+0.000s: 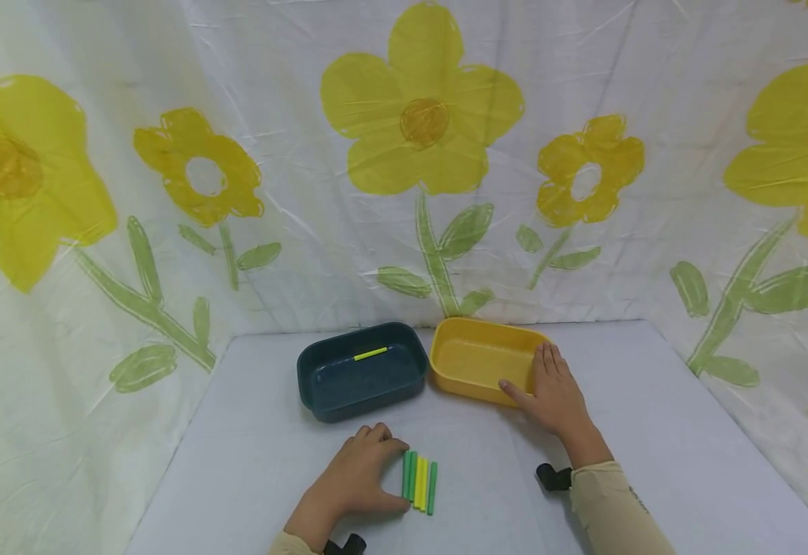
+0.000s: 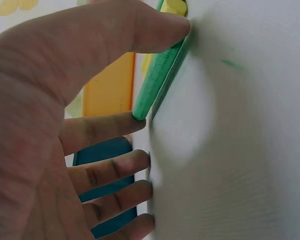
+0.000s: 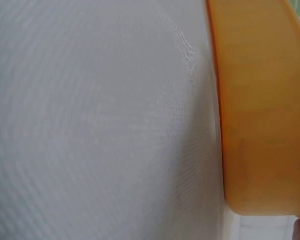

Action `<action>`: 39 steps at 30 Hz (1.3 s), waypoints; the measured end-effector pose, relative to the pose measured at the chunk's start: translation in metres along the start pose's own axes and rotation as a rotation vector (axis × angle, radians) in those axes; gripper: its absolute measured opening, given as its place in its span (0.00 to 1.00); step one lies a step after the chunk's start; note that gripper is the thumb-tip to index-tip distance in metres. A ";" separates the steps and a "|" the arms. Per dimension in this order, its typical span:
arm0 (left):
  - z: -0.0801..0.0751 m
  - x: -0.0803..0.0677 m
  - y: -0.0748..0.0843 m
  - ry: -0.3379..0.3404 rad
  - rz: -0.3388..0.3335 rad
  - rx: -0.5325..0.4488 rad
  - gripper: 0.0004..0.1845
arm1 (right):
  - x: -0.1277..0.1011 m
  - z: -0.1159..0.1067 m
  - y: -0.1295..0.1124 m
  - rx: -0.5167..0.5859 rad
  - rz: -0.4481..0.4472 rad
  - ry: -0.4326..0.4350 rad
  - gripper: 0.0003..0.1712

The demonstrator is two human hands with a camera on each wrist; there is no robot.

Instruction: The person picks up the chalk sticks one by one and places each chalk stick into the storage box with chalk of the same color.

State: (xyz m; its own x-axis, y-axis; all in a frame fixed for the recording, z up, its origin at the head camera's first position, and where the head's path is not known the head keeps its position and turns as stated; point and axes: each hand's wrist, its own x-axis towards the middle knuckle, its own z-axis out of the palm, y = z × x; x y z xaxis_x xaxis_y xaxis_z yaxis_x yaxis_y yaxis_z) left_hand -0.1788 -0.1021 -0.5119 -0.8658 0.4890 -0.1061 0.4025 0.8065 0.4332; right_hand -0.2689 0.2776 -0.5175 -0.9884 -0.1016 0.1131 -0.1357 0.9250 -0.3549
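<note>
A row of short green and yellow sticks lies side by side on the white tabletop. My left hand (image 1: 358,474) is at the row's left side, its thumb and index finger at opposite ends of the leftmost green stick (image 2: 157,77), pinching it lengthwise. The other fingers (image 2: 117,170) are spread towards the table. Beyond the row, a yellow stick (image 1: 371,354) lies in the dark teal tray (image 1: 362,408). My right hand (image 1: 555,397) rests on the right end of the yellow tray (image 1: 469,389), fingers extended over its rim and thumb at the front edge; the right wrist view barely shows its fingers.
The two trays stand side by side towards the back of the white table (image 1: 487,493). Behind them hangs a white curtain (image 1: 293,254) printed with yellow flowers. A black wrist mount (image 1: 553,477) is at the right wrist.
</note>
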 end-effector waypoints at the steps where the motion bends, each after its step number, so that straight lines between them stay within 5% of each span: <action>1: -0.001 0.000 0.000 -0.002 0.002 0.000 0.41 | 0.000 0.000 0.000 0.000 -0.001 0.003 0.71; 12: -0.010 0.002 0.003 -0.012 0.013 -0.010 0.43 | 0.000 0.001 -0.001 -0.007 0.001 0.003 0.72; 27: -0.004 0.013 0.008 0.063 0.058 -0.146 0.44 | 0.000 0.001 -0.002 -0.004 0.002 0.013 0.72; 39: 0.002 0.022 0.013 0.101 0.073 -0.161 0.44 | 0.000 0.001 -0.003 -0.010 0.005 0.017 0.71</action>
State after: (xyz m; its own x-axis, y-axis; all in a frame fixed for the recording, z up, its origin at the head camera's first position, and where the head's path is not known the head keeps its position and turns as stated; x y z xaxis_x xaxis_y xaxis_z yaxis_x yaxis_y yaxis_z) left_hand -0.1926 -0.0803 -0.5104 -0.8649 0.5016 0.0179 0.4194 0.7025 0.5750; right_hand -0.2684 0.2743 -0.5171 -0.9877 -0.0908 0.1274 -0.1301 0.9291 -0.3462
